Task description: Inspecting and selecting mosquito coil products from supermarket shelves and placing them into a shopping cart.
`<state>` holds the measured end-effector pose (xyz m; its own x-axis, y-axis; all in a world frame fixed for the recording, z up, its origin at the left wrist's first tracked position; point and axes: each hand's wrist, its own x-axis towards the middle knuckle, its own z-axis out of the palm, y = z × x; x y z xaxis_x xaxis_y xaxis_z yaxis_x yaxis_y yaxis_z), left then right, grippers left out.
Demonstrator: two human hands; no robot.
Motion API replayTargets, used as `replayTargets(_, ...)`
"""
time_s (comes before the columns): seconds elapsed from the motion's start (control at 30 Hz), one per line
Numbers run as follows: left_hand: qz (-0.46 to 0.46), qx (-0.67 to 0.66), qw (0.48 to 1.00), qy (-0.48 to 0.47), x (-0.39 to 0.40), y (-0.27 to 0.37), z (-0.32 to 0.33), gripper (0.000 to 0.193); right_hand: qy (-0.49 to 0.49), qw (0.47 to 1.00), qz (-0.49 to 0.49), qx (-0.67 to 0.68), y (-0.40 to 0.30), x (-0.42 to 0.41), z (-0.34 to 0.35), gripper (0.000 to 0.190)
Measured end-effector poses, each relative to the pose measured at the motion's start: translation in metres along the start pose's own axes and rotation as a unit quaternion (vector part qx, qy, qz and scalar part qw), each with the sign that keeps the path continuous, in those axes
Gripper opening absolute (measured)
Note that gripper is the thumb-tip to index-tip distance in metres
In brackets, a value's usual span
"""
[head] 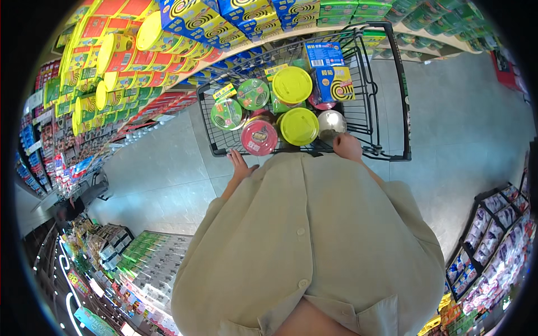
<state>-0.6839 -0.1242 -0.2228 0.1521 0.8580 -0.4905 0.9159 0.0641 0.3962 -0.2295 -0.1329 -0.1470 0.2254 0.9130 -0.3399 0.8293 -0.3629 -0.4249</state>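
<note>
A black wire shopping cart (351, 131) stands sideways in front of me with goods inside. My left hand (240, 164) is at its near rim by the left corner, fingers spread and nothing in them. My right hand (348, 147) is curled at the near side, beside a silver-lidded round container (332, 122); whether it grips the rim or the container is hidden. Two yellow-lidded tubs (299, 127), a red-lidded jar (259, 136) and green-lidded tubs (227, 114) fill the left and middle. Blue-and-yellow boxes with a spiral print (335, 85) are stacked towards the right.
Beyond the cart, shelves hold yellow-lidded tubs (117, 52) and blue spiral-print boxes (201, 23). Grey tiled floor (159, 168) extends on both sides. A display rack (475, 235) stands at lower right, stacked cartons (155, 269) at lower left. A person (77, 206) is at far left.
</note>
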Motion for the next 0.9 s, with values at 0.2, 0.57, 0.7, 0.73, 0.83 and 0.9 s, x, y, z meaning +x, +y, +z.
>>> replayTargets(0.2,0.055,0.003,0.998,0.043,0.023,-0.038,0.019,0.115,-0.034,0.998,0.04,-0.018,-0.002,0.005,-0.006,0.024)
replayTargets(0.57,0.02,0.235,0.96,0.152,0.014,0.017,-0.001,0.055,-0.044,0.993,0.109,0.003,-0.01,0.008,-0.013,0.028)
replayTargets(0.7,0.053,0.271,0.927,0.255,0.034,-0.009,0.012,0.036,-0.024,0.994,0.094,0.044,-0.014,0.019,-0.007,0.031)
replayTargets(0.73,0.043,0.303,0.928,0.212,0.038,-0.008,0.012,0.032,0.002,0.995,0.085,0.05,-0.013,0.021,-0.005,0.031)
replayTargets(0.83,0.067,0.252,0.957,0.131,0.048,-0.008,0.003,0.03,0.051,0.994,0.048,0.082,-0.007,0.037,-0.002,0.033)
replayTargets(0.9,0.1,0.167,0.977,0.086,0.051,-0.006,-0.005,0.031,0.115,0.991,0.019,0.058,-0.004,0.051,-0.005,0.039)
